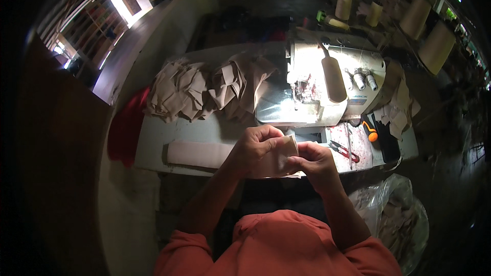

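Just in front of the sewing machine point(309, 115), I hold a folded piece of beige fabric point(275, 162) between both hands. My left hand point(254, 147) pinches its upper left part with thumb and fingers. At the right edge, my right hand point(316, 163) is closed on the same piece, thumb on the near side. The layers' edges show at the top between the two hands. Left of my left hand, a long flat strip of pale fabric point(197, 154) lies along the table's front edge. The machine's lamp lights the needle area brightly.
Crumpled heaps of beige fabric pieces point(179, 89) cover the table's back left, by a red cloth point(125, 128). Red-handled thread snips point(345, 152) and an orange-handled tool point(371, 133) lie right. Thread cones point(415, 16) stand behind. A clear plastic bag point(396, 194) holds fabric below right.
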`<state>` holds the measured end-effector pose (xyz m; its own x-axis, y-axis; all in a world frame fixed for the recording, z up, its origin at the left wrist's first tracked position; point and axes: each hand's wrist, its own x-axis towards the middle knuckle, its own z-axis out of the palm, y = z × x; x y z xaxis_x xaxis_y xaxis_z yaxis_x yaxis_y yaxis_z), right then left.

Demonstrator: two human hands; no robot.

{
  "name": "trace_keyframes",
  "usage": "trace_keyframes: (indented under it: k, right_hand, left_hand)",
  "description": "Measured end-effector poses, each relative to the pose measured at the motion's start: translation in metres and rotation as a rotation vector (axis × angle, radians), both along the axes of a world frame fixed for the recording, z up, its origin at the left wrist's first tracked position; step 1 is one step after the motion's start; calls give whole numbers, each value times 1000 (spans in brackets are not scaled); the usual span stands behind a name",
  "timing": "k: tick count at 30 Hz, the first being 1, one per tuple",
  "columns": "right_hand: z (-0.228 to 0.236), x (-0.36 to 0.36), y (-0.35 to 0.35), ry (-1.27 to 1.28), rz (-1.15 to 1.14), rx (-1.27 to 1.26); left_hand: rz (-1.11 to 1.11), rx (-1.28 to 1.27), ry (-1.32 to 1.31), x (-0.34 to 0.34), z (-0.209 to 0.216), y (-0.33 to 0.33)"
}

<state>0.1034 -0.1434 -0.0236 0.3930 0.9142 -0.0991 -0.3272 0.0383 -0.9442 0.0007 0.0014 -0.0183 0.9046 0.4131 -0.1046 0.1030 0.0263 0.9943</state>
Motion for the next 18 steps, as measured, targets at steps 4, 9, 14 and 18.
trace_keyframes:
  k: [4,9,14,18]
  right_hand:
    - [-2,0,-3,33,2,-40]
    - [0,6,7,62,-88,-42]
    - [-26,24,29,71,-211,-22]
    - [-41,27,33,90,-239,-39]
  left_hand:
    - [131,208,-58,3,3,-6]
    - [191,556,-106,23,-2,2]
    - [162,1015,-182,58,-7,20]
    - [43,1218,-217,64,-11,26]
